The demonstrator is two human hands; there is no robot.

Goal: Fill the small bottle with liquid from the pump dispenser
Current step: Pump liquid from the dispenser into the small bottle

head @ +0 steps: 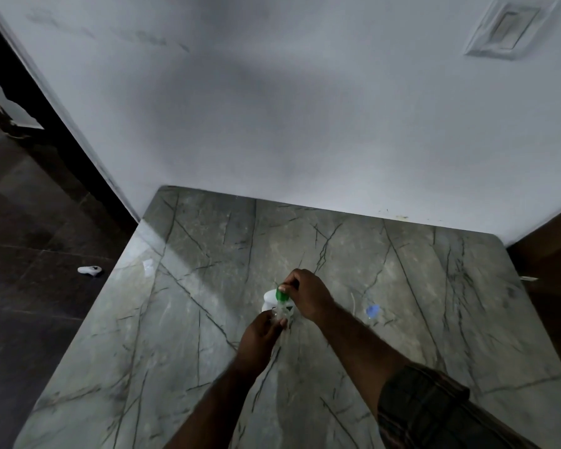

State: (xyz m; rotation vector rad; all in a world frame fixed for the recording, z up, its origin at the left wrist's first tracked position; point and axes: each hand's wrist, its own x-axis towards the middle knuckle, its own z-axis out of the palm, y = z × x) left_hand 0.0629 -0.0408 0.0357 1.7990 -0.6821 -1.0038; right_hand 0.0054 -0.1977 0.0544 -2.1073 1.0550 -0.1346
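Observation:
A white pump dispenser (269,300) with a green pump head (281,295) stands near the middle of the grey marble table (208,319). My right hand (308,294) is over it, thumb and fingers on the green head. My left hand (260,335) grips a small clear bottle (280,314) held just in front of the dispenser, under the pump head. Most of the dispenser's body is hidden behind the bottle and my hands. I cannot tell whether liquid is in the bottle.
A small blue cap (372,310) lies on the table to the right of my hands. A clear object (148,266) sits near the table's left edge. A white object (89,270) lies on the dark floor to the left. A white wall (272,108) backs the table.

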